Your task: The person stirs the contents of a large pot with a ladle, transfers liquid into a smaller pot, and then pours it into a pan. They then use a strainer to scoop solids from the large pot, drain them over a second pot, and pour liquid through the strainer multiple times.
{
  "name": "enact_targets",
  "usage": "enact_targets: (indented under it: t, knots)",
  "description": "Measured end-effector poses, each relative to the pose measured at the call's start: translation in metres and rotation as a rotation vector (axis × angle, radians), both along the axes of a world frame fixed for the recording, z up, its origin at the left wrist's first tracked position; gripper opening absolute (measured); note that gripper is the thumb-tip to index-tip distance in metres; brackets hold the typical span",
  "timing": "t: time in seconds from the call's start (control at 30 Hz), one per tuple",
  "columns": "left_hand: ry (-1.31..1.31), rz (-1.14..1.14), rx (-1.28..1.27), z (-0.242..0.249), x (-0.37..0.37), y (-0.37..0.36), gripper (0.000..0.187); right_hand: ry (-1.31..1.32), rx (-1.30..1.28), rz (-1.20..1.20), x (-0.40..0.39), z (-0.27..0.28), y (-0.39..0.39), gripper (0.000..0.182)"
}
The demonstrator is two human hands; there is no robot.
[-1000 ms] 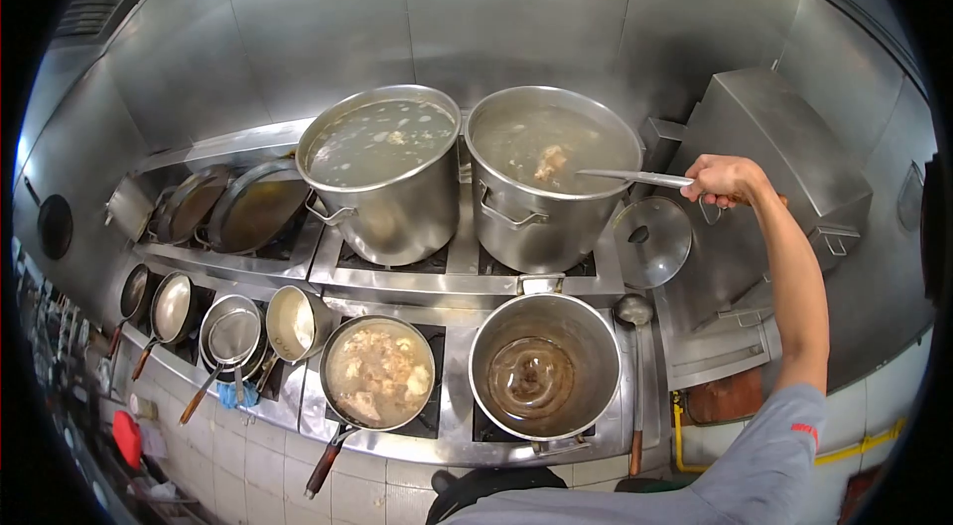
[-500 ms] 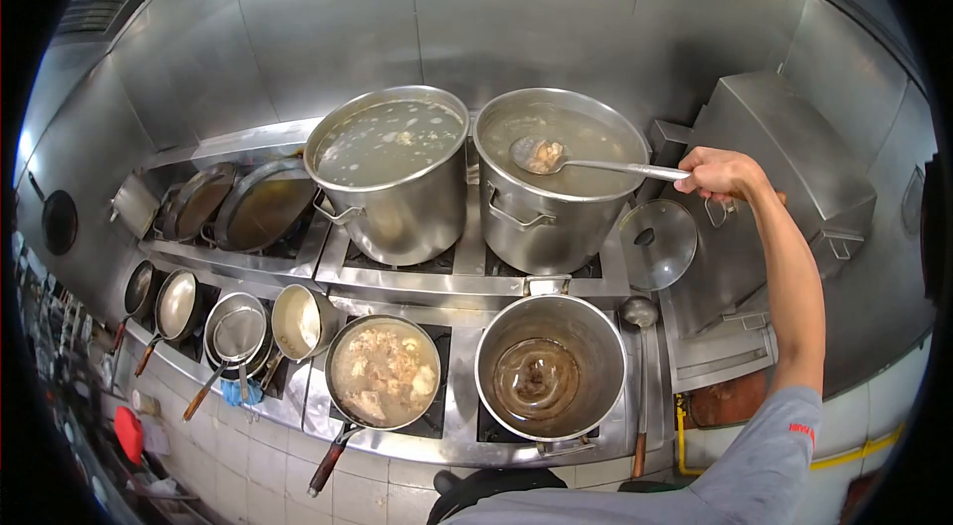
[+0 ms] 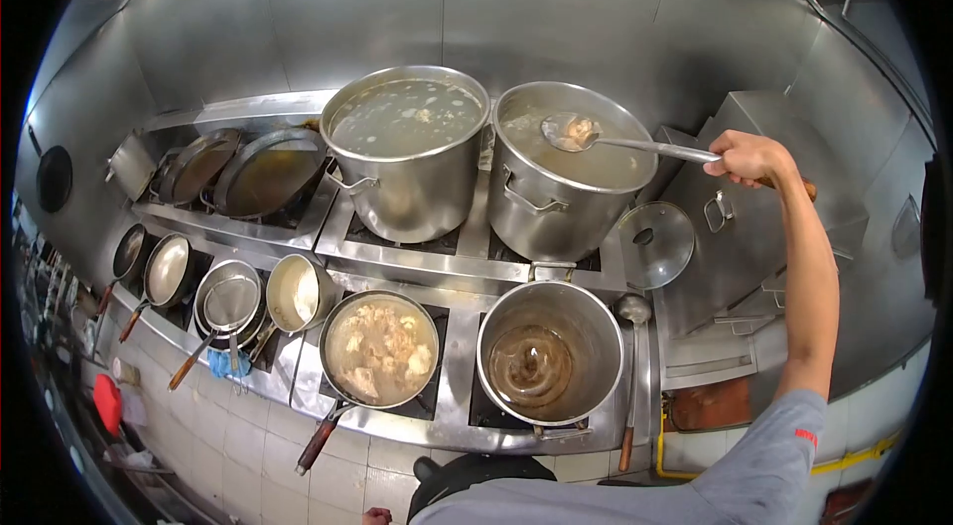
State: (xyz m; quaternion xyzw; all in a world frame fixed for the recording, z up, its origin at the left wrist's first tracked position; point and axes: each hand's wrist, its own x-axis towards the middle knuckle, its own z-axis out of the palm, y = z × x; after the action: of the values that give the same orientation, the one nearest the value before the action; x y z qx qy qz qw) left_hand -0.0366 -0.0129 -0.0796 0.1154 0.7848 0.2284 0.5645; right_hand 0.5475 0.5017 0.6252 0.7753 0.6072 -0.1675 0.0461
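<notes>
steel ladle (image 3: pixel 635 141) gripped by right hand (image 3: pixel 747 157), bowl above round shiny stockpot (image 3: pixel 568 171)

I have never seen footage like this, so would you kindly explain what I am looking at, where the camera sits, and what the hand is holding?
There is no machine here: a person is working with bare hands, and the camera is worn on their head, looking forward and down. The rounded, bent edges come from its wide lens.

Below is a stainless steel stove with several burners. At the back stand two tall steel stockpots: the left stockpot and the right stockpot, both full of cloudy broth. In front are a wide pan of pale meat pieces and a steel pot of brown liquid. A round glass lid leans at the right, and smaller pans sit at the left.

The right hand has its grip closed on a long steel ladle, whose bowl carries a piece of meat above the right stockpot. The left hand is out of view.
</notes>
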Motion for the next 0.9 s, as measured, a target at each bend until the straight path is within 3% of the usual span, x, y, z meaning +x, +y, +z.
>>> enact_targets:
  t: [0.07, 0.2, 0.23, 0.33, 0.43, 0.5, 0.6, 0.67, 0.73, 0.9]
  knots:
    - [0.025, -0.079, 0.040, 0.008, 0.003, 0.002, 0.013, -0.004, 0.025, -0.026, -0.009, 0.012, -0.009, 0.021]
    - [-0.076, -0.014, 0.119, 0.010, -0.001, -0.001, 0.013, -0.028, 0.078, 0.009, -0.026, 0.034, -0.029, 0.021]
    - [-0.028, 0.009, 0.084, 0.028, 0.009, 0.010, 0.012, 0.015, 0.084, 0.017, -0.027, 0.039, -0.034, 0.019]
    - [0.049, 0.022, 0.147, 0.020, 0.004, 0.012, 0.009, 0.014, 0.132, 0.007, -0.042, 0.049, -0.053, 0.018]
    - [0.088, -0.087, 0.153, 0.022, -0.008, 0.016, 0.010, 0.050, 0.202, -0.006, -0.069, 0.048, -0.082, 0.017]
    - [0.187, -0.215, 0.203, 0.012, -0.022, 0.010, 0.013, 0.107, 0.195, 0.001, -0.076, 0.033, -0.088, 0.018]
    - [0.056, -0.109, 0.211, 0.027, -0.028, 0.001, 0.008, 0.131, 0.072, 0.119, -0.083, 0.004, -0.094, 0.017]
    - [0.051, -0.073, 0.210, 0.046, -0.025, 0.003, 0.007, 0.211, 0.230, 0.085, -0.093, -0.027, -0.101, 0.015]
    - [0.082, -0.078, 0.185, 0.041, -0.033, -0.009, 0.007, 0.240, -0.089, 0.208, -0.121, -0.044, -0.104, 0.020]
    - [0.121, -0.175, 0.185, 0.061, -0.040, -0.012, 0.010, 0.174, -0.081, 0.588, -0.172, -0.145, -0.113, 0.017]
